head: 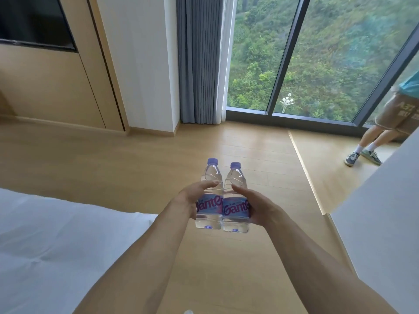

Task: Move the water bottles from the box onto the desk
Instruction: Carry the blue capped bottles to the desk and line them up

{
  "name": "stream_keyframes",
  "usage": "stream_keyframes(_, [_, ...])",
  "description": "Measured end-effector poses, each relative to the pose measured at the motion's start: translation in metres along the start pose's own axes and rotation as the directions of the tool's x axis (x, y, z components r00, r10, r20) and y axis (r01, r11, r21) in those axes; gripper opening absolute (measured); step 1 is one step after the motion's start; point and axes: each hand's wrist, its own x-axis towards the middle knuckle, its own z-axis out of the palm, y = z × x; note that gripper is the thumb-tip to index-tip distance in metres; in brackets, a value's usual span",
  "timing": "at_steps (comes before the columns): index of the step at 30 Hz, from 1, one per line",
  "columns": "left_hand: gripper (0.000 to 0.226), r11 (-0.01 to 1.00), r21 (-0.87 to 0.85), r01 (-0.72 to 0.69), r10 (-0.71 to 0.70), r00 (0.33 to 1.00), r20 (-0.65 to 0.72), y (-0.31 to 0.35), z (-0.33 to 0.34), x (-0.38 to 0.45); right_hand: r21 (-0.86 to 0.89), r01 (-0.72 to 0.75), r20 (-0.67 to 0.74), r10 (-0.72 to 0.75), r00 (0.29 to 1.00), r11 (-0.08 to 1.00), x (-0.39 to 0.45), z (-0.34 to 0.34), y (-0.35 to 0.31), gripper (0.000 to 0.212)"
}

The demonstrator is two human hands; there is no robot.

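Carrying stage, head view. Two water bottles are held side by side at centre frame, above the wooden floor (249,257). The left hand (189,200) grips the left bottle (209,196); its thumb lies across the clear shoulder while the other fingers curl behind the label, out of sight. The right hand (256,209) grips the right bottle (235,198) in the same way, thumb on the front, remaining fingers hidden behind the body. The bottles touch along their labels, caps pointing away from the person toward the window (317,53).

Neither the box nor the desk can be identified with certainty; the pale surface (381,211) at the right edge may be one, but this cannot be told. A white bed (56,245) fills the lower left. A second person (390,114) stands at the upper right.

For a clean transfer, each grip should probably stay at mid-body, the bottles kept pressed together, then set base-first, one after the other, on the desk.
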Motion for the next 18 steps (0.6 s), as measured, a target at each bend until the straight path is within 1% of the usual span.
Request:
stream_keyframes(2, [0.061,1.0,0.003,0.014,-0.014,1.0,-0.013,0.028,-0.019,0.021,-0.004,-0.004,-0.004,0.004,1.0,1.0,0.029,0.009,-0.023,0.065])
stream_keyframes(5, [0.047,0.999,-0.036,0.03,-0.031,0.999,-0.029,0.063,-0.044,0.05,-0.004,-0.003,-0.005,0.003,1.0,1.0,0.07,0.021,-0.053,0.065])
stream_keyframes(11, [0.027,0.987,-0.158,0.005,-0.015,0.998,-0.059,0.104,-0.088,0.092,-0.055,0.012,0.053,-0.01,0.999,0.998,0.14,0.042,-0.099,0.064])
stream_keyframes(15, [0.029,0.982,-0.184,-0.053,0.031,0.993,-0.117,0.127,-0.113,0.121,-0.084,0.004,0.115,0.006,0.993,0.996,0.187,0.055,-0.122,0.063])
stream_keyframes(18, [0.035,0.977,-0.204,-0.062,0.031,0.988,-0.154,0.144,-0.131,0.144,-0.091,-0.002,0.167,0.017,0.986,0.996,0.228,0.059,-0.138,0.06])
